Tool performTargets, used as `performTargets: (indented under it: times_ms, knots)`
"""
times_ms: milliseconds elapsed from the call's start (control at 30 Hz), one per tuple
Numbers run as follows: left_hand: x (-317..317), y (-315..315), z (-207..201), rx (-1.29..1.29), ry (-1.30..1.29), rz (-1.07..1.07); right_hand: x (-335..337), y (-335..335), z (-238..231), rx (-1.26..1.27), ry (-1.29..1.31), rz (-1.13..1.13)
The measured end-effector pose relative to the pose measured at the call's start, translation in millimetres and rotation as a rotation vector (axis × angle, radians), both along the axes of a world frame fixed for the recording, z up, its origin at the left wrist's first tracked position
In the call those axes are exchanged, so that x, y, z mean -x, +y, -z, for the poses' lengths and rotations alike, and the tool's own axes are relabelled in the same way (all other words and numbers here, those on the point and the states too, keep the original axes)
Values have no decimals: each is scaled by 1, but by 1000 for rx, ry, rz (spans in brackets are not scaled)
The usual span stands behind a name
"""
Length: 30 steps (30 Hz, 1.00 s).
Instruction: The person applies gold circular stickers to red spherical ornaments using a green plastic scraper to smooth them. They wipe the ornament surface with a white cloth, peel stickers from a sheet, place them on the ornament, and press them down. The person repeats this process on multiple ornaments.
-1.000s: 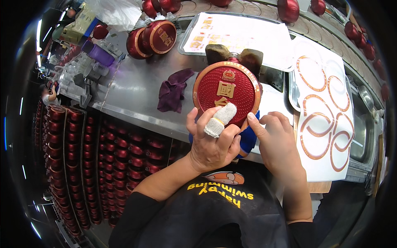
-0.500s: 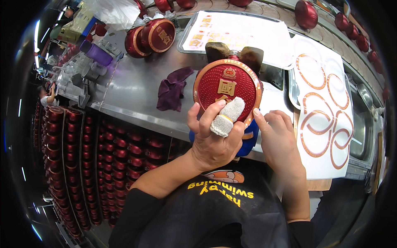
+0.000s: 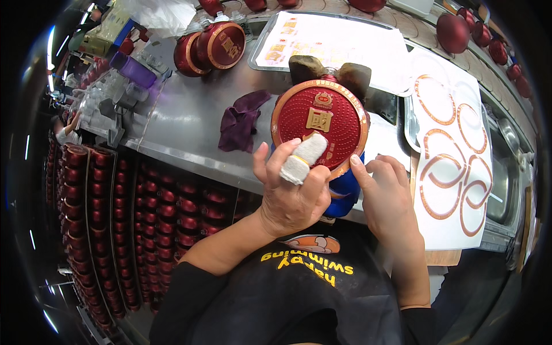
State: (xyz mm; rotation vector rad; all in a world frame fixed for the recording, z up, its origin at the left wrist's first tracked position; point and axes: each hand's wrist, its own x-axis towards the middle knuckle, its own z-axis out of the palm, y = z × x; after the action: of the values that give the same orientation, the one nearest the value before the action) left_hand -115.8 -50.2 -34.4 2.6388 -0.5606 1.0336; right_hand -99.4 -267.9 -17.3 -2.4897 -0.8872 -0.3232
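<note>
A round red bottle (image 3: 349, 129) with a studded face, a copper-coloured ring and gold raised characters leans in a stand with two dark, worn pads (image 3: 352, 79) at its neck and a blue part (image 3: 346, 198) below. My left hand (image 3: 293, 198) is open, its fingers apart. A white knitted finger cover (image 3: 311, 150) with a yellow band sits on one finger, which presses on the lower face over the gold characters. My right hand (image 3: 386, 192) is open, thumb tip touching the ring's lower right edge, other fingers loosely curled beside the bottle.
A purple cloth (image 3: 238, 123) lies on the steel table (image 3: 184, 126). Two finished red bottles (image 3: 221, 49) stand at the back left. A tray (image 3: 257, 54) holds a sheet of gold stickers; a white sheet (image 3: 445, 227) of copper rings lies right. Racks of red bottles (image 3: 184, 215) stand lower left.
My left hand and its covered finger have shifted slightly left, baring more of the lower right face. The bottle appears slightly turned. My right hand stays by the ring.
</note>
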Motion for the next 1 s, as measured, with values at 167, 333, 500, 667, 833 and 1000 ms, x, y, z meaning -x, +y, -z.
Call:
performTargets:
  times_ms: [167,333,500,667,833,1000]
  knots:
    - [6,3,6,85,38,7,4,3,1,-16,27,-53]
    - [8,12,8,61,-58,-4,9,7,-1,-25,57,-45]
    - [12,6,9,131,63,29,13,14,0,-57,77,-50]
    - [7,3,10,67,74,-33,13,13,-1,-29,45,-34]
    - [12,13,4,-32,68,-30,14,13,-3,-22,45,-28]
    - [8,25,12,22,-162,-11,13,16,-3,-56,48,-3]
